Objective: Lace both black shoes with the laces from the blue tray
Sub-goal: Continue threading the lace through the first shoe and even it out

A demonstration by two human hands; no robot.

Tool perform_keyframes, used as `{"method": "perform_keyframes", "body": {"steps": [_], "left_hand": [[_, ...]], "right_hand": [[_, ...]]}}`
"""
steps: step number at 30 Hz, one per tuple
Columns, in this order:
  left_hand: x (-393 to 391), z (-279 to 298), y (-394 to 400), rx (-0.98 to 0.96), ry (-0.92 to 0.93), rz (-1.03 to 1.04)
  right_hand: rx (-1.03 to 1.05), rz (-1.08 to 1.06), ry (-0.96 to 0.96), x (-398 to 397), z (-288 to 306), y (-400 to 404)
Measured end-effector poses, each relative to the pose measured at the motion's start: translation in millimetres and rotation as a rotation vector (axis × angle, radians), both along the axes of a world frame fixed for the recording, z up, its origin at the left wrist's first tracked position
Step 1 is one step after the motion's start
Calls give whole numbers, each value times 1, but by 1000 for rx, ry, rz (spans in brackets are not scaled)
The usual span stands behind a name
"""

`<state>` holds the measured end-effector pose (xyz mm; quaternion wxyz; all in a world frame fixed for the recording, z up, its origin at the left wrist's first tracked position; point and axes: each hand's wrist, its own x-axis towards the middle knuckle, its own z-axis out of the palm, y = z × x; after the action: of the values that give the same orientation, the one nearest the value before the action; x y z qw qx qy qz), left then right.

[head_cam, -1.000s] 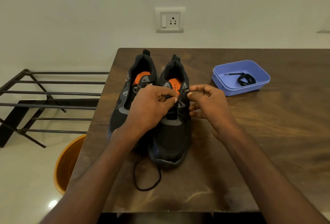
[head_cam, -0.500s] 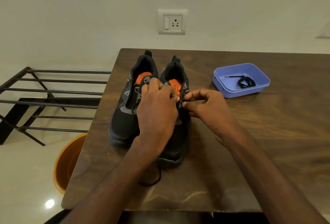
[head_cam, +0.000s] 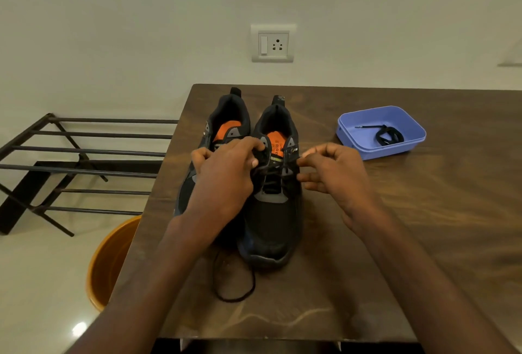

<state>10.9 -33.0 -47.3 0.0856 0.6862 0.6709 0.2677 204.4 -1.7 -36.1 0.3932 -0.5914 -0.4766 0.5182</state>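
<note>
Two black shoes with orange insoles stand side by side, toes toward me. My left hand (head_cam: 226, 178) lies over the left shoe (head_cam: 226, 116) and its fingers curl round the left eyelet edge of the right shoe (head_cam: 271, 226). My right hand (head_cam: 336, 175) pinches the black lace at the right shoe's right eyelets. A loose loop of that lace (head_cam: 234, 294) lies on the table in front of the toes. A second black lace (head_cam: 388, 136) is coiled in the blue tray (head_cam: 350, 139) at the right.
The brown wooden table (head_cam: 423, 226) ends at its left edge just beside the left shoe. Below that edge stand an orange bucket (head_cam: 104, 263) and a black metal rack (head_cam: 70, 156). A wall socket (head_cam: 272, 43) is behind the shoes.
My left hand has shifted left and down off the right shoe's tongue, showing the laced eyelets. My right hand has drawn a little to the right with the lace.
</note>
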Motion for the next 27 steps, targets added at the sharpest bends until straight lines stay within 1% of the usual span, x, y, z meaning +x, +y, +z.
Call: {"method": "perform_keyframes", "body": {"steps": [2,4,5,6,7,8,9,10,12,14,15,16,18,19,20,21,23,27], "left_hand": [[-6,1,1,-10,52,1],[-9,2,2,-38,55,13],[-10,2,3,-47,58,10],[-11,3,2,-50,65,2],[-11,4,2,-44,75,-8],[-11,5,2,-31,78,-17],[-11,5,1,-13,79,-21],[-11,5,1,6,84,-27],[-11,4,1,47,107,-37],[-10,5,1,55,102,-44],[-10,5,1,48,90,-44],[-9,5,1,37,76,-43],[-9,5,1,21,46,-47],[-10,3,2,16,22,-57],[-10,1,3,15,-5,-68],[-11,0,4,20,-21,-82],[-10,0,6,36,-11,-91],[-12,1,7,50,-8,-92]], "right_hand": [[-80,-15,166,9,8,4],[-133,-42,356,21,12,6],[-137,-77,379,23,12,7],[-86,-121,278,25,9,8],[27,-153,39,27,5,9],[195,-161,-253,28,1,11],[359,-115,-473,28,-4,12],[468,-35,-583,26,-6,13],[519,145,-685,15,-10,8],[553,214,-834,6,-17,7],[588,212,-836,4,-18,7],[593,198,-727,5,-14,6],[516,136,-406,6,-7,5],[473,118,-321,6,-4,3],[448,130,-314,5,-2,1],[427,169,-358,2,-1,-1],[404,215,-496,-3,-4,-5],[373,174,-483,-5,-8,0]]}}
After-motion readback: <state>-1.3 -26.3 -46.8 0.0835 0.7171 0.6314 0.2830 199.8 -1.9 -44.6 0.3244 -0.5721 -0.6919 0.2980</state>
